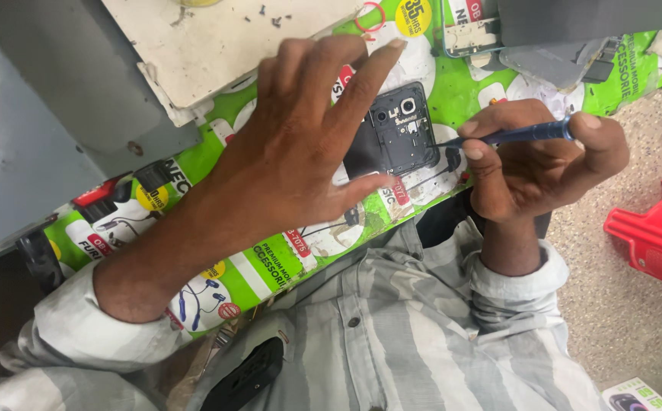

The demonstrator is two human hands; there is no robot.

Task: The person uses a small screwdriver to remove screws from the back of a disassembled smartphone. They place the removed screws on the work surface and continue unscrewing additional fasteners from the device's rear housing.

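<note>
A slim blue-handled screwdriver with a thin dark metal shaft [513, 135] is pinched by the fingers [474, 149] of the right hand [536, 164], thumb on the handle's far end, the shaft lying nearly level. Its tip is set at the right edge of an opened dark grey phone body with a round camera ring [403, 129], which lies flat on the tabletop [453, 91], covered by a green printed sheet. The left hand [300, 144] is spread wide over the phone's left part, its fingers [361, 76] stretched out and nothing gripped; whether the phone is pressed by the palm cannot be told. Beyond the left fingertips a worn cream board [216, 38] and a small pink ring [371, 15] are seen. To the right of the right fingers, on the floor, a red plastic stool [654, 232] is visible.
</note>
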